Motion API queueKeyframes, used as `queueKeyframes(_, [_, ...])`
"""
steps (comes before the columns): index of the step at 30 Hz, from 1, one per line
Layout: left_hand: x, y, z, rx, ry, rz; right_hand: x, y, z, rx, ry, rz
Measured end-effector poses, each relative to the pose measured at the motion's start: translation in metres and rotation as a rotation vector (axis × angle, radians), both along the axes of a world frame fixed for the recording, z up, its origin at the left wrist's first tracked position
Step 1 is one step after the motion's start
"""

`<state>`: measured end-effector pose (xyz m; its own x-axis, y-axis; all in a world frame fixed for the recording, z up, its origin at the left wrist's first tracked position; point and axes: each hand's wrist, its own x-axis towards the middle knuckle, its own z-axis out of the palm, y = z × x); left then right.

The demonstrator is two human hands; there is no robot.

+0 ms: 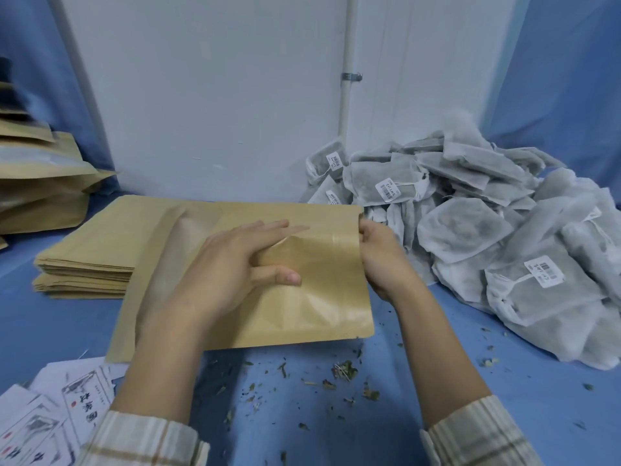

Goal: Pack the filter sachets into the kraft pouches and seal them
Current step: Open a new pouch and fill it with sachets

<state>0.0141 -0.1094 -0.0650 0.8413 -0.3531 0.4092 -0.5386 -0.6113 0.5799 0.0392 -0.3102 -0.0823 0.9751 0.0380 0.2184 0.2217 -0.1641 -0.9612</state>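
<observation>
The bench has a plain blue cover, with small green and brown leaf bits on it. The pouches are tan brown paper. The sachets are grey-white, with white barcode labels. The sleeves are cream with thin brown checks. The paper cards are white with black characters and red marks. The wall is white, the curtains blue.

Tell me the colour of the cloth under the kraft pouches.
Blue cloth, seen best in the head view.

Barcode stickers on sachets, digits blurred; printed sheets, characters unreadable
</observation>
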Motion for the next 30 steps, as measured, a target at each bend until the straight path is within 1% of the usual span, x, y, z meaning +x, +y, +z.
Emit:
queueKeyframes(1, [0.001,0.000,-0.001,-0.004,-0.022,0.000,0.002,0.001,0.001,-0.039,0.007,-0.015])
queueKeyframes(3, [0.001,-0.002,-0.002,0.065,-0.054,0.012,0.004,0.003,-0.004,-0.130,0.085,-0.002])
queueKeyframes(5, [0.002,-0.003,-0.003,0.124,-0.026,0.015,0.007,0.008,-0.012,-0.342,0.145,0.101])
queueKeyframes(6, [0.002,-0.002,-0.004,0.127,-0.004,0.017,0.009,0.009,-0.017,-0.412,0.186,0.150])
queueKeyframes(7, [0.003,0.000,-0.004,0.117,0.011,0.022,0.008,0.009,-0.018,-0.433,0.197,0.168])
queueKeyframes(8, [0.004,0.002,-0.005,0.105,0.014,0.040,0.009,0.008,-0.018,-0.392,0.143,0.155])
queueKeyframes(9, [0.005,0.005,-0.005,0.100,0.003,0.068,0.007,0.007,-0.016,-0.283,0.034,0.077])
queueKeyframes(10, [0.006,0.008,-0.006,0.105,-0.018,0.101,0.009,0.001,-0.016,-0.145,-0.066,-0.070])
queueKeyframes(11, [0.006,0.011,-0.006,0.110,-0.037,0.132,0.012,-0.009,-0.019,-0.085,-0.134,-0.285])
queueKeyframes(12, [0.007,0.013,-0.006,0.112,-0.045,0.153,0.016,-0.020,-0.024,-0.149,-0.171,-0.525])
queueKeyframes(13, [0.007,0.014,-0.006,0.112,-0.043,0.163,0.019,-0.031,-0.030,-0.311,-0.153,-0.704])
queueKeyframes(14, [0.006,0.014,-0.007,0.115,-0.038,0.164,0.022,-0.043,-0.040,-0.488,-0.089,-0.750])
queueKeyframes(15, [0.006,0.014,-0.008,0.120,-0.033,0.162,0.025,-0.052,-0.046,-0.621,-0.012,-0.701])
queueKeyframes(16, [0.006,0.013,-0.008,0.124,-0.030,0.161,0.027,-0.057,-0.051,-0.698,0.052,-0.623])
queueKeyframes(18, [0.005,0.012,-0.008,0.130,-0.032,0.166,0.030,-0.057,-0.058,-0.764,0.081,-0.529])
queueKeyframes(20, [0.006,0.012,-0.008,0.125,-0.039,0.168,0.032,-0.055,-0.061,-0.772,-0.010,-0.561])
queueKeyframes(22, [0.006,0.013,-0.008,0.117,-0.040,0.170,0.030,-0.051,-0.060,-0.722,-0.157,-0.674])
queueKeyframes(24, [0.006,0.013,-0.008,0.121,-0.036,0.174,0.025,-0.046,-0.058,-0.638,-0.279,-0.831])
queueKeyframes(26, [0.006,0.013,-0.009,0.132,-0.031,0.179,0.019,-0.040,-0.051,-0.470,-0.372,-0.978])
queueKeyframes(27, [0.006,0.013,-0.009,0.136,-0.032,0.181,0.017,-0.038,-0.046,-0.317,-0.396,-1.025])
queueKeyframes(28, [0.006,0.013,-0.009,0.135,-0.034,0.181,0.015,-0.037,-0.041,-0.121,-0.394,-1.046])
queueKeyframes(30, [0.007,0.013,-0.008,0.130,-0.040,0.185,0.012,-0.038,-0.029,0.286,-0.340,-0.990])
